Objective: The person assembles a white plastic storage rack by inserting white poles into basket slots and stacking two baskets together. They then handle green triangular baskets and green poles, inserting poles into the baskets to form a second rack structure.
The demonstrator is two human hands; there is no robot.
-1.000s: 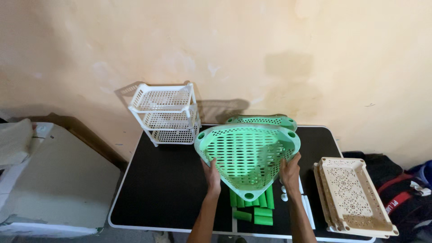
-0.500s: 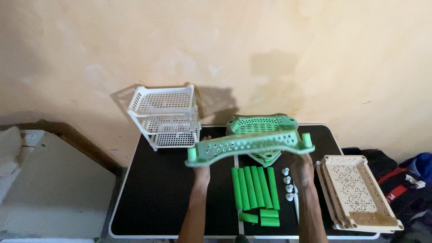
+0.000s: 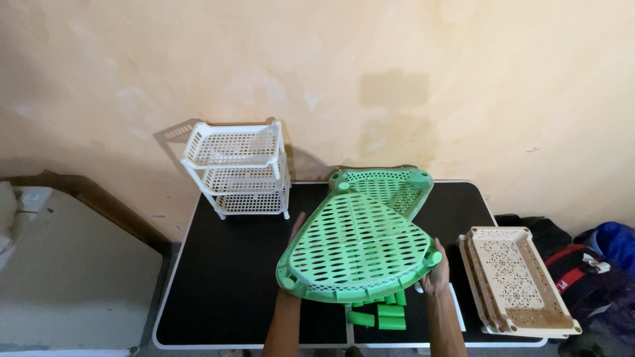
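Both my hands hold a green perforated triangular tray [image 3: 357, 248] above the black table [image 3: 225, 277], its underside turned up toward me and its curved edge nearest me. My left hand [image 3: 295, 231] grips its left edge, mostly hidden behind the tray. My right hand [image 3: 435, 272] grips the right corner by a round socket. Under the tray lie green plastic tubes [image 3: 380, 315], partly hidden. More green trays [image 3: 397, 185] are stacked behind, at the table's far edge.
A white three-tier rack [image 3: 239, 170] stands at the table's back left. Stacked beige rectangular trays [image 3: 516, 281] lie at the right edge. Bags [image 3: 595, 264] sit on the floor to the right, and a grey-white object [image 3: 73, 277] to the left.
The green tray has been flipped: it showed its inside, then was edge-on, and now its underside faces up. It now covers most of the green tubes.
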